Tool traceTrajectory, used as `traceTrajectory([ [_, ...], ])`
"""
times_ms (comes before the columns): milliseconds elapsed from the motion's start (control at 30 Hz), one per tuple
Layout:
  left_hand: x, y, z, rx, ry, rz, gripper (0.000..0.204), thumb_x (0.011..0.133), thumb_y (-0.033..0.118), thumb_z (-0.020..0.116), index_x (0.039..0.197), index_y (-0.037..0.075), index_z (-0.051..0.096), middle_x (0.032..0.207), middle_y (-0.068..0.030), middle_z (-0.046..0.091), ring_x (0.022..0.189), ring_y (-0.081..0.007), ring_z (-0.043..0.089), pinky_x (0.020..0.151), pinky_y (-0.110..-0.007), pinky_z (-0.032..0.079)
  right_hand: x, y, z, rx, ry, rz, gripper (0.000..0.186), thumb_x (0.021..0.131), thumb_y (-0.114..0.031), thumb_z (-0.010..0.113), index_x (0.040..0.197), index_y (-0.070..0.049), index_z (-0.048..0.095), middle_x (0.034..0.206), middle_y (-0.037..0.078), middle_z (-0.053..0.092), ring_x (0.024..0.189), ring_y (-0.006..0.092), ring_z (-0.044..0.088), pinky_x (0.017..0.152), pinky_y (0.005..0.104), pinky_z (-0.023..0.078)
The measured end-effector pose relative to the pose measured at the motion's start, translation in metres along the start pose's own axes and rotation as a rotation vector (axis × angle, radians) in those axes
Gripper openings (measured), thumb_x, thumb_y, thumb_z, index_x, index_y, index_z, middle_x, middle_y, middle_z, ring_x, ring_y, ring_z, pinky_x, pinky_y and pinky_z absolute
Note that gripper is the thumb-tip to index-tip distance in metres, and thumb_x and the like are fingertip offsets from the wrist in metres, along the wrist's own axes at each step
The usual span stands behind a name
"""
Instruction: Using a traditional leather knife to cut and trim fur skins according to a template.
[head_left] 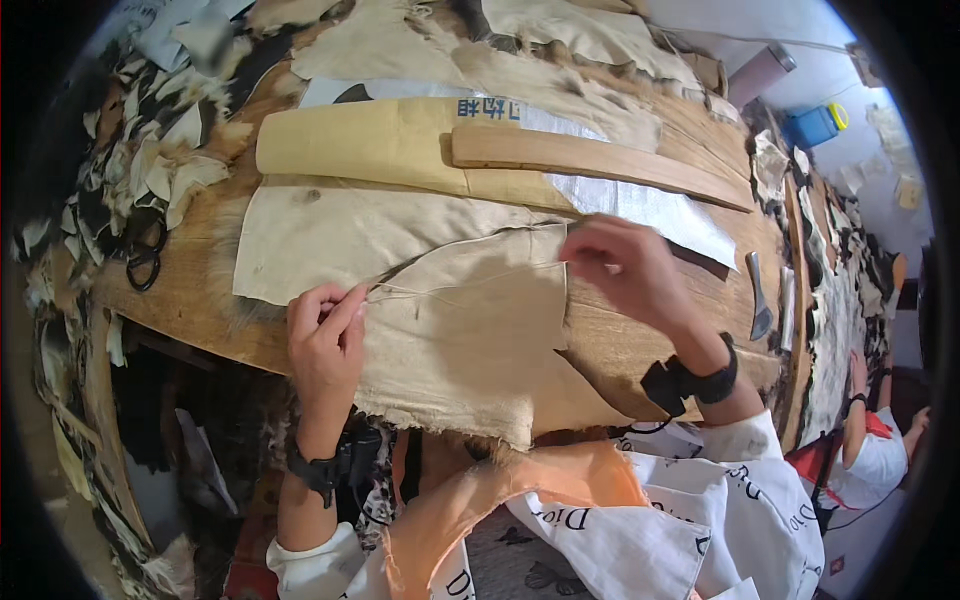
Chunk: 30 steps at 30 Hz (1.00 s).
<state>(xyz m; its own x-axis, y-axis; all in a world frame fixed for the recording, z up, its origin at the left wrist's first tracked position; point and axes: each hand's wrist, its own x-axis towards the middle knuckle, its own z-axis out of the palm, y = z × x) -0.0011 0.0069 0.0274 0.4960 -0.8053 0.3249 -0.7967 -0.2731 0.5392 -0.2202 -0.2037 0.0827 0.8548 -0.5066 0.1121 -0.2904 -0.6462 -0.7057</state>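
A cream fur hide (460,340) lies skin side up along the front of the table, with fur showing at its edges. A dark slit or seam runs across it, rising from left to right. At the seam's left end my left hand (328,330) is closed in a pinch on the hide's edge. My right hand (630,270) is raised over the right side, fingers closed on a thin pale thread (500,275) that stretches back toward the left hand. Whether a needle is between those fingers is too small to tell.
Behind the hide lie a yellow sheet (350,140), a wooden slat (590,165) and a silver sheet (640,210). Black scissors (145,255) lie left, a knife (758,300) right. Fur scraps (185,175) pile up left. Another person (865,450) works at far right.
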Motion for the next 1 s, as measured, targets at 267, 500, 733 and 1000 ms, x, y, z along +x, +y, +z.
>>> traceTrajectory([
  [267, -0.004, -0.003, 0.001, 0.004, 0.042, 0.034, 0.023, 0.074, 0.001, 0.062, 0.096, 0.007, 0.067, 0.087, -0.0067, 0.053, 0.078, -0.0229, 0.05, 0.07, -0.033, 0.043, 0.014, 0.012, 0.046, -0.127, -0.094, -0.147, 0.011, 0.071, -0.006, 0.061, 0.079, -0.002, 0.054, 0.079, 0.012, 0.05, 0.077, 0.033, 0.053, 0.067, 0.0397, 0.045],
  [500, -0.005, 0.001, -0.001, 0.001, 0.023, 0.068, 0.024, 0.075, 0.002, 0.062, 0.098, 0.006, 0.066, 0.088, -0.0073, 0.053, 0.08, -0.0227, 0.05, 0.071, -0.033, 0.043, 0.012, -0.022, 0.017, 0.17, -0.401, -0.156, 0.013, 0.068, -0.005, 0.067, 0.073, -0.003, 0.055, 0.071, 0.009, 0.053, 0.067, 0.0263, 0.055, 0.061, 0.0344, 0.044],
  [733, -0.004, 0.003, -0.005, -0.024, 0.022, 0.044, 0.022, 0.075, 0.002, 0.061, 0.096, 0.004, 0.066, 0.088, -0.0072, 0.053, 0.08, -0.0237, 0.049, 0.072, -0.034, 0.043, 0.016, -0.056, 0.005, 0.637, -0.575, -0.241, 0.013, 0.074, -0.004, 0.068, 0.073, -0.002, 0.055, 0.068, 0.005, 0.054, 0.063, 0.0184, 0.054, 0.057, 0.0297, 0.041],
  [1000, 0.006, 0.007, -0.016, -0.133, -0.064, 0.091, 0.022, 0.073, 0.005, 0.065, 0.094, 0.007, 0.068, 0.085, -0.0056, 0.058, 0.079, -0.0225, 0.053, 0.072, -0.033, 0.043, 0.041, -0.078, 0.043, 0.481, -0.512, -0.254, 0.009, 0.071, -0.003, 0.065, 0.078, -0.003, 0.06, 0.071, 0.01, 0.061, 0.065, 0.0266, 0.059, 0.059, 0.0333, 0.046],
])
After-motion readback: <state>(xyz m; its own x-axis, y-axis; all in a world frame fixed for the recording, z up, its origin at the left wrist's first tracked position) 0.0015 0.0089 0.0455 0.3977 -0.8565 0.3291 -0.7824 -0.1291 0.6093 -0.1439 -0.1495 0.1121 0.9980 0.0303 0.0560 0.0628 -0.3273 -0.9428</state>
